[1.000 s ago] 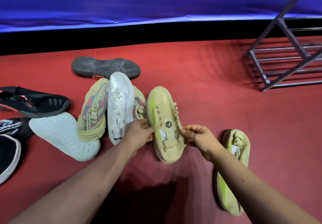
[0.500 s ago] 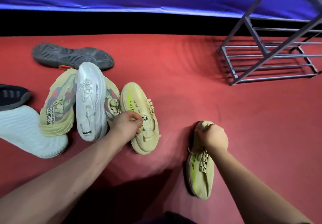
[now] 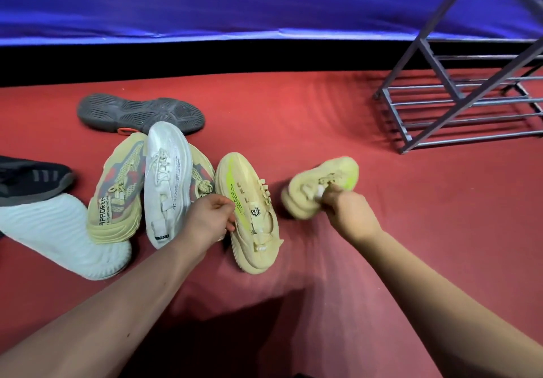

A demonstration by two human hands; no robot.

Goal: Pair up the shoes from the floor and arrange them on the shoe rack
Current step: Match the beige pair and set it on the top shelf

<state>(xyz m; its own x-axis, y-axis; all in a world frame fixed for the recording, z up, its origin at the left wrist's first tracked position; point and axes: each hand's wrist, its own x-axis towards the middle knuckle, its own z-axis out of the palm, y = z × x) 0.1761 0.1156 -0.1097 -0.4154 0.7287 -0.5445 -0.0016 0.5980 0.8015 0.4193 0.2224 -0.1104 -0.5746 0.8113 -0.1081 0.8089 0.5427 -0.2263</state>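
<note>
Centre frame, the left hand (image 3: 210, 220) pinches the side of one cream-neon sneaker (image 3: 249, 201) and the right hand (image 3: 349, 213) grips its blurred mate (image 3: 311, 195); either thin hold could slip before the upper-right shoe rack (image 3: 436, 64).

View from above: two bare forearms reach over a red floor (image 3: 308, 119). At the centre, the left hand (image 3: 210, 220) grips the side of a cream shoe (image 3: 249, 210) with a bright green stripe, its toe pointing to twelve o'clock. Just beside it at three o'clock, the right hand (image 3: 346, 211) holds a matching shoe (image 3: 317, 189), which is blurred. Toward nine o'clock lie a white shoe (image 3: 167, 177), a tan shoe (image 3: 117, 192) touching it, an upturned white shoe (image 3: 58, 230) and a black shoe (image 3: 32, 180). A grey sole (image 3: 141, 114) faces up at eleven. A metal shoe rack (image 3: 458, 113) stands at two o'clock.
</note>
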